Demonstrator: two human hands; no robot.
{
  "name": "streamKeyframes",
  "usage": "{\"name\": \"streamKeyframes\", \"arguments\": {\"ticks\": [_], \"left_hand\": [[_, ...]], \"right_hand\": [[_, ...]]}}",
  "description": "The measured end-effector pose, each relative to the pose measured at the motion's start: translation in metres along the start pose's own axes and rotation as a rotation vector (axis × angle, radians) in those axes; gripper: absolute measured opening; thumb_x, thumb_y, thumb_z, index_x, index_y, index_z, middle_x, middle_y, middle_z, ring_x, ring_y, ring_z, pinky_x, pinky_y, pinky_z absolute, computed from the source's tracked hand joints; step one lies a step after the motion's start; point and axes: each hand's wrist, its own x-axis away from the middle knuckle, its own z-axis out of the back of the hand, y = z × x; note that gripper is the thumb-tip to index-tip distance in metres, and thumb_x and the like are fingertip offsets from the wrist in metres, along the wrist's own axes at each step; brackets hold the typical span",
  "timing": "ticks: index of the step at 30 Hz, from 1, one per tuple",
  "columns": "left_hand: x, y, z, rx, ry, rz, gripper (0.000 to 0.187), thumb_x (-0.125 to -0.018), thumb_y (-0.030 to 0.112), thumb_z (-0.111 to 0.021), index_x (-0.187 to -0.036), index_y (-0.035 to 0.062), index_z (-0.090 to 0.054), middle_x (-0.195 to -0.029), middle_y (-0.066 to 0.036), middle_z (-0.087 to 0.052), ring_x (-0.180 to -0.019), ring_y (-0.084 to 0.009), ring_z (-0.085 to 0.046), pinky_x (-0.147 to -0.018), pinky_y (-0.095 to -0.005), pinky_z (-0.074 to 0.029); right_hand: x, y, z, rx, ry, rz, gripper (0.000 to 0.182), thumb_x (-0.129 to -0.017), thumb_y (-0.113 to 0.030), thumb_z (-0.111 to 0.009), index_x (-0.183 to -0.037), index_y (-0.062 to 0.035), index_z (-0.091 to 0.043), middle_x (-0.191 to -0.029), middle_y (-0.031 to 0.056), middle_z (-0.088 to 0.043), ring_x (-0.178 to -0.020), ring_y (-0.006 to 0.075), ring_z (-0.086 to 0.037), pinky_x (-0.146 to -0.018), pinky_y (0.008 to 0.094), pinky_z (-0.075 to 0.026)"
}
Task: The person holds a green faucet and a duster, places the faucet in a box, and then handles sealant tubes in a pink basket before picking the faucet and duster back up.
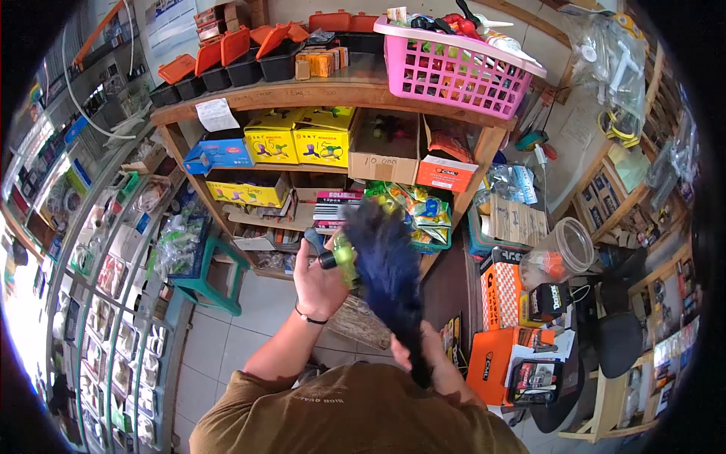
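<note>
A dark blue feathery duster [384,268] stands in front of me, its fluffy head up and its handle down in my right hand [427,348], whose fingers wrap round it. My left hand [318,287] is raised beside the duster and holds a green and black item with a blue-grey lever [344,259], perhaps a tap. The duster partly covers this item and the shelf goods behind it. A dark band circles my left wrist.
A wooden shelf [318,98] ahead bears yellow boxes [321,136], open cartons and a pink basket [461,72]. Left are a green stool [219,276] and a glass display case [113,299]. Right stand a clear jar [560,253], an orange case [488,363] and a black chair [618,344].
</note>
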Motion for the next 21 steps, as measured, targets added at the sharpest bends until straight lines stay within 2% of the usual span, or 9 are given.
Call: {"name": "streamKeyframes", "arguments": {"ticks": [2, 4, 8, 10, 16, 18, 19, 20, 21], "left_hand": [[-0.008, -0.013, -0.009, -0.403, 0.118, -0.282, 0.054, -0.091, 0.048, -0.033, -0.127, 0.0091, -0.040, -0.134, -0.012, -0.040, -0.121, -0.0250, -0.040, -0.105, -0.0405, -0.027], [-0.009, -0.005, -0.005, -0.526, 0.155, -0.108, 0.057, -0.091, 0.047, -0.032, -0.136, 0.0105, -0.032, -0.136, -0.012, -0.038, -0.125, -0.0265, -0.036, -0.105, -0.0426, -0.028], [-0.005, -0.014, -0.041, -0.380, 0.361, -0.138, 0.059, -0.090, 0.050, -0.033, -0.133, 0.0096, -0.037, -0.133, -0.013, -0.043, -0.125, -0.0315, -0.036, -0.104, -0.0454, -0.027], [-0.004, -0.014, -0.036, -0.520, 0.320, -0.233, 0.059, -0.090, 0.049, -0.032, -0.134, 0.0101, -0.036, -0.134, -0.013, -0.042, -0.125, -0.0311, -0.036, -0.105, -0.0450, -0.026], [-0.003, -0.008, -0.033, -0.438, 0.314, -0.117, 0.068, -0.086, 0.054, -0.037, -0.137, 0.0082, -0.032, -0.139, -0.012, -0.036, -0.127, -0.0264, -0.035, -0.103, -0.0415, -0.029], [-0.001, 0.003, -0.006, -0.152, 0.161, -0.034, 0.066, -0.088, 0.051, -0.036, -0.137, 0.0068, -0.030, -0.140, -0.013, -0.034, -0.128, -0.0291, -0.033, -0.103, -0.0444, -0.029], [-0.008, -0.002, -0.003, -0.461, 0.265, -0.077, 0.065, -0.089, 0.050, -0.035, -0.137, 0.0069, -0.029, -0.140, -0.014, -0.033, -0.128, -0.0303, -0.032, -0.103, -0.0448, -0.029], [-0.014, -0.008, 0.001, -0.772, 0.365, -0.118, 0.064, -0.089, 0.049, -0.035, -0.137, 0.0069, -0.028, -0.141, -0.014, -0.031, -0.129, -0.0315, -0.031, -0.103, -0.0452, -0.029], [-0.014, 0.002, 0.019, -0.668, 0.273, -0.071, 0.063, -0.090, 0.047, -0.033, -0.137, 0.0066, -0.027, -0.142, -0.015, -0.030, -0.129, -0.0325, -0.031, -0.104, -0.0456, -0.027]], "right_hand": [[-0.036, -0.004, -0.093, 0.711, 0.895, -0.176, 0.024, -0.092, -0.022, -0.046, -0.078, -0.0024, -0.052, -0.057, 0.0087, -0.054, -0.041, 0.0178, -0.050, -0.040, 0.0279, -0.041], [-0.041, 0.000, -0.102, 0.724, 0.896, -0.087, 0.025, -0.092, -0.020, -0.045, -0.075, -0.0034, -0.052, -0.057, 0.0080, -0.054, -0.040, 0.0181, -0.050, -0.040, 0.0279, -0.042], [-0.030, -0.010, -0.039, 0.069, 0.137, -0.058, 0.030, -0.088, -0.033, -0.056, -0.082, -0.0032, -0.055, -0.064, 0.0031, -0.056, -0.055, 0.0110, -0.051, -0.053, 0.0242, -0.042], [-0.037, 0.009, -0.079, 0.689, 0.982, -0.158, 0.031, -0.087, -0.035, -0.056, -0.077, -0.0050, -0.054, -0.058, 0.0052, -0.055, -0.046, 0.0119, -0.049, -0.044, 0.0254, -0.040], [-0.011, -0.030, -0.070, 0.363, 0.740, -0.057, 0.029, -0.090, -0.029, -0.050, -0.078, -0.0039, -0.054, -0.057, 0.0032, -0.055, -0.046, 0.0125, -0.052, -0.044, 0.0240, -0.041], [0.004, -0.008, -0.038, 0.441, 0.735, -0.229, 0.033, -0.090, -0.030, -0.050, -0.101, 0.0003, -0.056, -0.082, 0.0139, -0.062, -0.078, 0.0231, -0.060, -0.072, 0.0357, -0.048], [-0.037, 0.003, -0.078, 0.993, 1.044, -0.341, 0.034, -0.090, -0.031, -0.050, -0.102, 0.0003, -0.057, -0.086, 0.0135, -0.062, -0.083, 0.0215, -0.059, -0.076, 0.0349, -0.046], [-0.039, 0.024, -0.064, 1.194, 0.867, 0.081, 0.029, -0.090, -0.029, -0.050, -0.090, -0.0015, -0.057, -0.071, 0.0086, -0.060, -0.065, 0.0151, -0.058, -0.063, 0.0286, -0.047], [-0.038, 0.015, -0.070, 0.966, 0.934, -0.065, 0.027, -0.090, -0.029, -0.050, -0.088, -0.0020, -0.056, -0.066, 0.0064, -0.058, -0.060, 0.0133, -0.057, -0.058, 0.0267, -0.046]]}}
